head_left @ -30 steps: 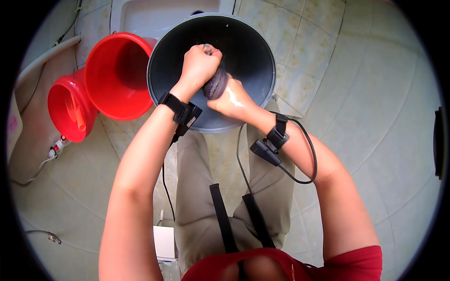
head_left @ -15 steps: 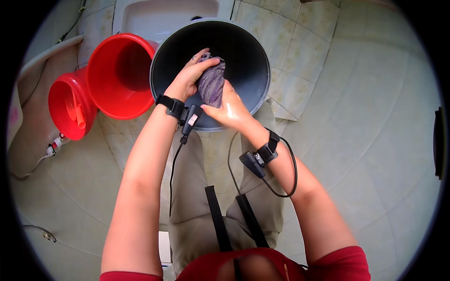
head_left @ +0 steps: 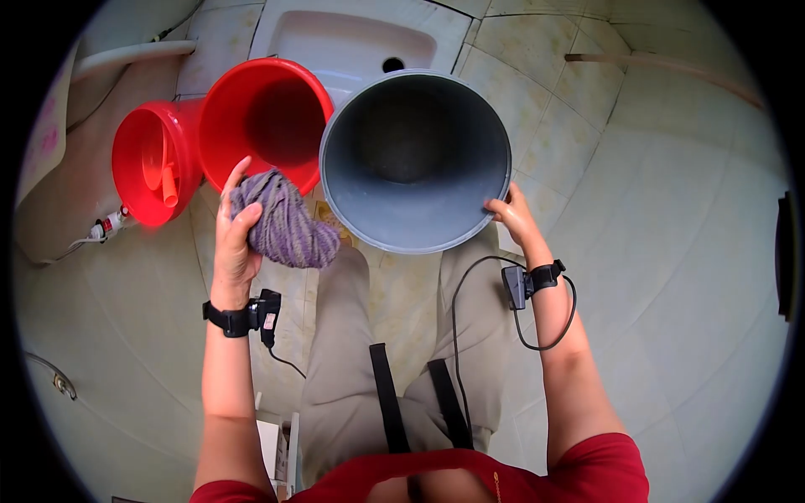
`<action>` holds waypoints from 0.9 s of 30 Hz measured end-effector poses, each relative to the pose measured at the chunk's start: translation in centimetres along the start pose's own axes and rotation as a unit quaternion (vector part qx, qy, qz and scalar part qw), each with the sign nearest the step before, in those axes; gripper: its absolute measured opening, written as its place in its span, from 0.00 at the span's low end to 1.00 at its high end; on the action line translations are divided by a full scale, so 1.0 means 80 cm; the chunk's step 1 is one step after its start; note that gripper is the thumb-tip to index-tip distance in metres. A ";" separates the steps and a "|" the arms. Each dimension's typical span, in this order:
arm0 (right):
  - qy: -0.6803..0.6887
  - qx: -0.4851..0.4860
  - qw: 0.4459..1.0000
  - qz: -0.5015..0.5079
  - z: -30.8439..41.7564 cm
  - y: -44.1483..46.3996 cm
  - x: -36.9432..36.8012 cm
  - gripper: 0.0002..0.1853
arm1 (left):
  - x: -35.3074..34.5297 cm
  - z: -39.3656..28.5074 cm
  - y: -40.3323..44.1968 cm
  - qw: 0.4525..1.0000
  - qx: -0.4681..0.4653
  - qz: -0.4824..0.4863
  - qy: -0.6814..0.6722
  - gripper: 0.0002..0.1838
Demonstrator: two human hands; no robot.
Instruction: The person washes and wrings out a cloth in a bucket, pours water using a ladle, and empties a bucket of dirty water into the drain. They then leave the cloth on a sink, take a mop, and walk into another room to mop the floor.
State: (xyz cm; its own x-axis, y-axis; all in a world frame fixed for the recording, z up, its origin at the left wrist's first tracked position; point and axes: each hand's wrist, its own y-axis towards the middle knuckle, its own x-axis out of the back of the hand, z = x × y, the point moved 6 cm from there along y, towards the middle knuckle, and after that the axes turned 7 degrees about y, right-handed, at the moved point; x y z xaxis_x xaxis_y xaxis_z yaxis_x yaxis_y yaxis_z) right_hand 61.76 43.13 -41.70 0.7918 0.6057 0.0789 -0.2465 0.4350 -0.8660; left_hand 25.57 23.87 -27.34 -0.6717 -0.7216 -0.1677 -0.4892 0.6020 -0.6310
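My left hand (head_left: pixel 235 243) is closed around a bunched purple-grey ribbed cloth (head_left: pixel 287 220), held up in front of the large red bucket. One end of the cloth sticks out to the right past my fingers. At the right side of the big grey bucket (head_left: pixel 411 222), my right hand (head_left: pixel 518 220) grips the rim, thumb on the inner wall and fingers outside. The grey bucket leans with its mouth toward me, and its dark bottom shows no water that I can make out. Black straps with small devices sit on both wrists.
Left of the grey bucket stands the large red bucket (head_left: pixel 220 105). Beside it is a smaller red bucket (head_left: pixel 126 163) with an orange-red handled item (head_left: pixel 169 186) inside. A white floor basin (head_left: pixel 356 42) with a drain hole lies behind. Cables hang from my wrists.
Both hands were on the cloth over the grey bucket. My right hand has let go and moved right to the rim; my left hand has carried the cloth left, where it looks looser.
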 end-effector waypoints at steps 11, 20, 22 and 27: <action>-0.031 0.014 0.999 -0.041 0.095 -0.025 -0.053 0.22 | 0.209 0.048 -0.115 0.974 0.017 -0.226 -0.004 0.31; -0.158 0.048 0.978 -0.130 0.191 -0.064 -0.088 0.24 | 0.277 0.094 -0.140 0.956 0.012 -0.293 -0.028 0.29; -0.169 0.051 0.977 -0.120 0.208 -0.079 -0.083 0.25 | 0.283 0.091 -0.147 0.950 -0.004 -0.309 -0.037 0.29; -0.119 0.086 0.987 -0.062 0.236 -0.081 -0.072 0.20 | 0.286 0.055 -0.146 0.949 -0.046 -0.310 -0.041 0.29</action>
State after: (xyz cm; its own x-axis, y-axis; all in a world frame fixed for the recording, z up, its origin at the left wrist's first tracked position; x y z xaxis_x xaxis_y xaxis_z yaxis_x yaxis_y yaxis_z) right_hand 48.21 49.41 -27.19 0.6724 0.6718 0.3108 -0.2640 0.6099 -0.7472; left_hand 18.35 -1.19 -27.12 -0.1957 -0.9686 0.1534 -0.8257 0.0783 -0.5587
